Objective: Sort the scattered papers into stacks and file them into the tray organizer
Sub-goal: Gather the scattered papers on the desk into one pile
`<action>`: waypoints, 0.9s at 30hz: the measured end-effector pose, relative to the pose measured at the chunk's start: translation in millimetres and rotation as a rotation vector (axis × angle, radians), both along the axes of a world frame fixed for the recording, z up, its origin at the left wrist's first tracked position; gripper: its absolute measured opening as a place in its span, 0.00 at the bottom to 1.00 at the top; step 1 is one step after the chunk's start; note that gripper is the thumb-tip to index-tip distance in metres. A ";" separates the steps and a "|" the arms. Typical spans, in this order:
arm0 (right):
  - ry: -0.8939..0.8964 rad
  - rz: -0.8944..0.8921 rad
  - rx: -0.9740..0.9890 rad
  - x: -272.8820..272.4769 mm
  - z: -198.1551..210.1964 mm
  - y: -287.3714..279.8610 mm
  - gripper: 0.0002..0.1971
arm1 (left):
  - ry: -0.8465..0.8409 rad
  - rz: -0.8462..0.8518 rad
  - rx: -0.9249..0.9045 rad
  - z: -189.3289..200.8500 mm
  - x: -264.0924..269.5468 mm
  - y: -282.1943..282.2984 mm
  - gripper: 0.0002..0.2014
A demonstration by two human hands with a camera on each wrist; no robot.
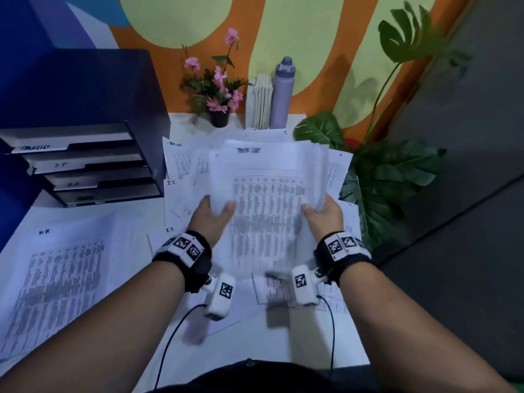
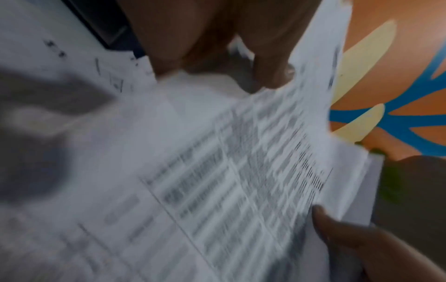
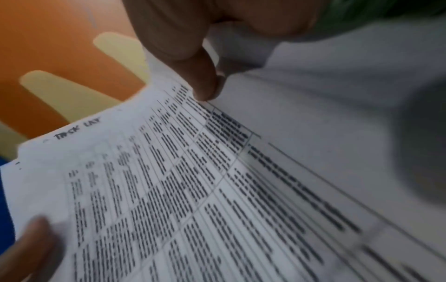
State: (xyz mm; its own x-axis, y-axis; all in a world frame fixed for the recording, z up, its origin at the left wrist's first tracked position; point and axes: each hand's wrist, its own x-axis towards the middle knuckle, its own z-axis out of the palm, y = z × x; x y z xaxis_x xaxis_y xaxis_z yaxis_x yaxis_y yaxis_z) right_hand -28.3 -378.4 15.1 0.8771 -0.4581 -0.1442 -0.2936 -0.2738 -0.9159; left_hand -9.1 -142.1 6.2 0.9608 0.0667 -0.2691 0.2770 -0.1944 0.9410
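I hold a stack of printed sheets (image 1: 266, 194) up over the table with both hands. My left hand (image 1: 219, 212) grips its left edge, thumb on top, and my right hand (image 1: 314, 211) grips its right edge the same way. The top sheet is a table of text with a handwritten heading like "Task list" (image 3: 77, 129). The wrist views show the sheet (image 2: 241, 162) (image 3: 181, 190) blurred, with my left hand (image 2: 205, 38) and my right thumb (image 3: 198, 76) on it. The dark tray organizer (image 1: 93, 171) stands at the back left with several labelled tiers. More papers (image 1: 184, 165) lie scattered beneath.
A large sheet marked "H.R." (image 1: 65, 273) lies at the front left. At the back of the table stand a flower pot (image 1: 218, 117), upright books (image 1: 259, 103) and a purple bottle (image 1: 282, 95). A leafy plant (image 1: 391, 177) borders the table's right edge.
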 end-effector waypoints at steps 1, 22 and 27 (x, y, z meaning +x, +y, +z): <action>0.047 -0.023 -0.043 -0.1 -4.2 -17.1 0.11 | 0.077 -0.054 0.031 -6.6 2.2 -5.2 0.29; 0.415 0.290 -0.504 -42.2 -95.4 -54.9 0.19 | 0.436 -0.295 0.250 -84.4 -17.3 -50.4 0.27; 0.379 0.294 -0.390 -29.4 -97.5 -32.9 0.15 | 0.321 -0.216 0.312 -82.8 -21.6 -36.7 0.34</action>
